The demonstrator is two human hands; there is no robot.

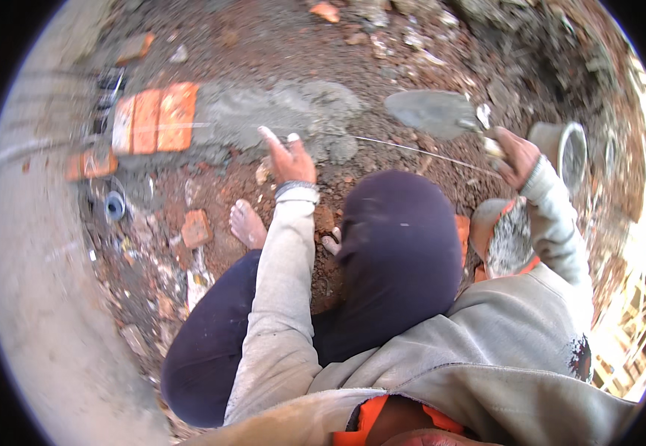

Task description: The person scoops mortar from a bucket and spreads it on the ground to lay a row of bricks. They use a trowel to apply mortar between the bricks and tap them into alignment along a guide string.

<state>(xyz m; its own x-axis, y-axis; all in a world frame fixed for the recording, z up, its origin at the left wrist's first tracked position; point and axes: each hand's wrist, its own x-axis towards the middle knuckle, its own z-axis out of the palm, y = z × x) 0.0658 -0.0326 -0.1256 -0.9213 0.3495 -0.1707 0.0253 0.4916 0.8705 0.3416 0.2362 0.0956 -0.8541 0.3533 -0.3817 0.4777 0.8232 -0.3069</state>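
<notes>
A bed of wet grey mortar (263, 111) lies on the soil, with several orange bricks (178, 115) set side by side at its left end. My left hand (291, 160) is over the near edge of the mortar, fingers apart and nothing held. A pale string line (419, 150) runs across from the bricks toward the right; whether my left fingers touch it, I cannot tell. My right hand (518, 156) grips the handle of a trowel (433, 113). Its broad grey blade points left, just past the mortar's right end.
At the right stand a bucket (572, 156) and, nearer me, an orange-rimmed container of mortar (512, 238). A loose brick (196, 228) and a small round spool-like thing (115, 206) lie at the left, near a grey wall (33, 245). Rubble covers the ground around my bare feet.
</notes>
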